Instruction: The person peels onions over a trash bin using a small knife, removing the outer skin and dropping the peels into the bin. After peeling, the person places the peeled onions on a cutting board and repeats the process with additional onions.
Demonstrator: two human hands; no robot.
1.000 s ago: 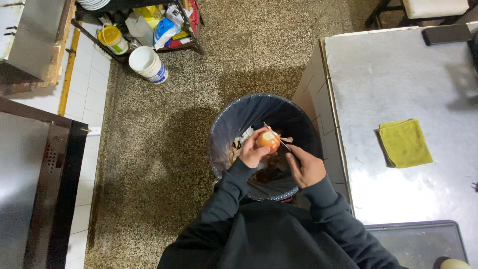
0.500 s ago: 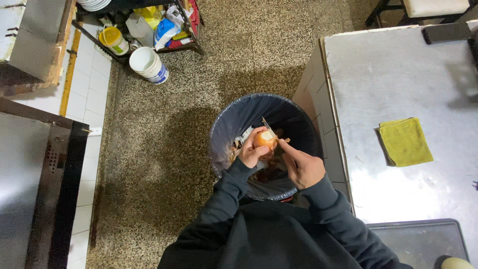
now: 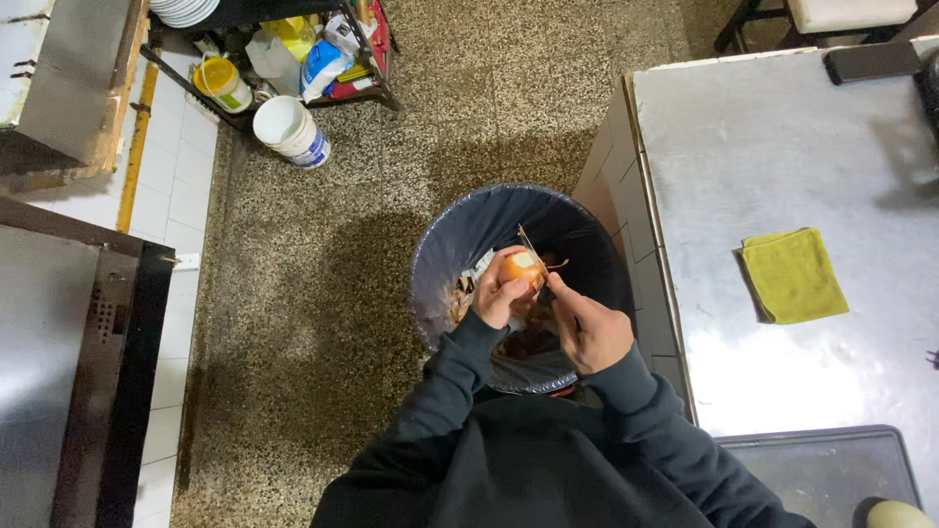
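Both hands meet over the bin at the centre of the frame. Left hand (image 3: 497, 293) is cupped closed around an onion (image 3: 523, 267), its orange skin partly stripped to pale flesh. Right hand (image 3: 590, 332) is fisted on the handle of a knife (image 3: 533, 252) whose thin blade lies against the onion's top; the exact contact point is probably at the peeled edge, though it is too small to tell. Below them the round bin (image 3: 460, 244) has a dark liner and holds peelings. To the right, a steel table (image 3: 782, 147) carries a folded yellow-green cloth (image 3: 792, 276). A white bucket (image 3: 289, 130) stands on the speckled floor at upper left.
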